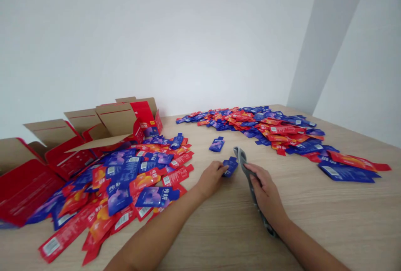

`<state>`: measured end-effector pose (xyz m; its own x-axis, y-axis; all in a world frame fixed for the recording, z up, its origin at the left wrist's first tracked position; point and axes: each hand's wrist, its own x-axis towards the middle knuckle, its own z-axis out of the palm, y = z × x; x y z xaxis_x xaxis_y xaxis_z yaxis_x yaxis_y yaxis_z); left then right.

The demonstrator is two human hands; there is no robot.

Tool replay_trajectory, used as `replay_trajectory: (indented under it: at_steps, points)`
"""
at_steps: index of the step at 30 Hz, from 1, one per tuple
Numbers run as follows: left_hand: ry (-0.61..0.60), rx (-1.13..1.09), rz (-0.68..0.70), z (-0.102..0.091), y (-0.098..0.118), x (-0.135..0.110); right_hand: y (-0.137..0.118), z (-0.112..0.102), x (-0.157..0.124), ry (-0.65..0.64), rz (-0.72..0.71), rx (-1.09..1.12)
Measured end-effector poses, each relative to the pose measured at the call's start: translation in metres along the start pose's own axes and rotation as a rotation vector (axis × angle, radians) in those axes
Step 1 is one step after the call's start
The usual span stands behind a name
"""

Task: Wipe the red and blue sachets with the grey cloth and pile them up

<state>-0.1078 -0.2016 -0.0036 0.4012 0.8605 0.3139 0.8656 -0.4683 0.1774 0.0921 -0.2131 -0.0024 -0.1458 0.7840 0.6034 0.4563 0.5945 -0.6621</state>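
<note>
Single head cam, no second view to overlap. Sits above the near edge of the bench (344, 221), facing forward and slightly down. Hands close at bottom centre, sachet piles mid-range on both sides, bare wall (156, 33) fills the top half. Edges look stretched, probably a wide lens.
</note>
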Motion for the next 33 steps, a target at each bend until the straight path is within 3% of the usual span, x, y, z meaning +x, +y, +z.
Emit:
replay_trajectory:
  at_steps: [3, 6, 10, 14, 20, 26, 29, 31, 33]
  points:
    - [-0.119, 0.036, 0.085, -0.012, 0.016, -0.046, -0.022, 0.009, -0.015, -0.294, -0.157, 0.005]
    - [-0.195, 0.149, 0.175, -0.022, 0.021, -0.077, -0.038, 0.020, -0.028, -0.582, -0.250, -0.123]
    - [-0.189, 0.210, 0.198, -0.028, 0.021, -0.086, -0.038, 0.025, -0.021, -0.682, -0.215, -0.345]
    - [-0.172, 0.198, 0.187, -0.030, 0.023, -0.084, -0.035, 0.022, -0.012, -0.679, -0.168, -0.457]
    - [-0.181, 0.138, 0.217, -0.034, 0.025, -0.087, -0.044, 0.020, -0.022, -0.698, -0.194, -0.323]
    - [-0.111, -0.003, 0.102, -0.034, 0.024, -0.088, -0.003, 0.018, -0.006, -0.539, -0.127, -0.280]
    - [0.027, -0.285, -0.113, -0.035, 0.028, -0.090, 0.013, 0.010, -0.001, -0.370, -0.106, -0.156]
    - [0.096, -0.554, -0.384, -0.032, 0.030, -0.089, 0.012, 0.004, 0.000, -0.251, -0.092, -0.103]
    - [0.081, -0.829, -0.648, -0.027, 0.031, -0.085, 0.002, 0.002, -0.003, -0.171, -0.105, -0.065]
